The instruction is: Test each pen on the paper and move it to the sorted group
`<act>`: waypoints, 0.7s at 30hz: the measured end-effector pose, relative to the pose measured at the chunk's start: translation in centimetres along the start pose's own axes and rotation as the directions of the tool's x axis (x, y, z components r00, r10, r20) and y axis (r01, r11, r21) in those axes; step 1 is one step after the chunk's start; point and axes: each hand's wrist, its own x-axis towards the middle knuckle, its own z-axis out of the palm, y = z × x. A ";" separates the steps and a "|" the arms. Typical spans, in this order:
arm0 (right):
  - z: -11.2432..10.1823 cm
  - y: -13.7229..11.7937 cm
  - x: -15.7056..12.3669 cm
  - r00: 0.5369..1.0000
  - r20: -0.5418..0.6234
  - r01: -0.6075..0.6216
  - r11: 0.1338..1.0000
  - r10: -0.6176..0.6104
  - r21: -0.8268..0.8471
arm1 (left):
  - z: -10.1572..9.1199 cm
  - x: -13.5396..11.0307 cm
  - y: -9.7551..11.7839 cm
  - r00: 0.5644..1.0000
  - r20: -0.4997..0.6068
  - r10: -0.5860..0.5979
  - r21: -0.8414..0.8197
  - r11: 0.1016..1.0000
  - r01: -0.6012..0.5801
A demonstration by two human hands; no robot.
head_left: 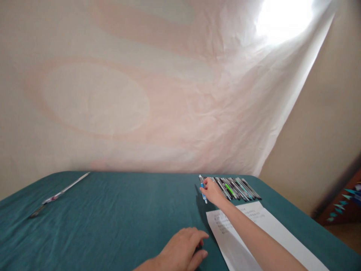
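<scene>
At the back right of the table, my right hand [213, 192] pinches a blue-and-white pen [203, 195] between thumb and fingers. The pen stands at the left end of a row of pens and markers [237, 189], several of them dark, one bright green. My right forearm reaches across sheets of white paper [278, 229] with lines of writing, hiding part of them. Nearer to me, my left hand [183, 249] hovers over or rests on the cloth, just left of the paper. Its thumb and fingers are apart, with nothing visible between them.
A dark green cloth [113, 226] covers the table. On its left lies a long, thin stick-like item [60, 194], whitish with a darker near end. A pale fabric sheet [169, 94] hangs behind the table. Small turquoise pieces [341, 206] show at the far right.
</scene>
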 end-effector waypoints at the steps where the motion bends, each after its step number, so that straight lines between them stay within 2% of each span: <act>1: 0.4 0.1 0.7 1.000 -0.004 -0.012 0.999 0.012 -0.032 | 0.0 0.1 0.0 1.000 0.006 0.013 0.024 1.000 -0.013; 7: 2.3 0.3 2.4 1.000 0.001 -0.028 0.985 0.028 -0.168 | 0.6 0.3 -0.6 0.999 0.005 0.047 0.097 0.994 -0.047; 12: 1.9 0.2 1.5 1.000 -0.017 0.002 0.973 -0.007 -0.229 | 0.8 0.3 -0.9 0.999 0.014 0.047 0.114 0.992 -0.048; 16: 0.7 -0.6 -1.5 0.997 -0.006 0.068 0.968 -0.072 -0.240 | 0.8 0.3 -1.0 0.998 0.014 0.066 0.135 0.989 -0.067; 21: -0.9 -2.6 -7.9 0.970 0.090 0.239 0.954 -0.226 -0.183 | 0.8 0.4 -0.8 0.996 0.023 0.087 0.162 0.983 -0.089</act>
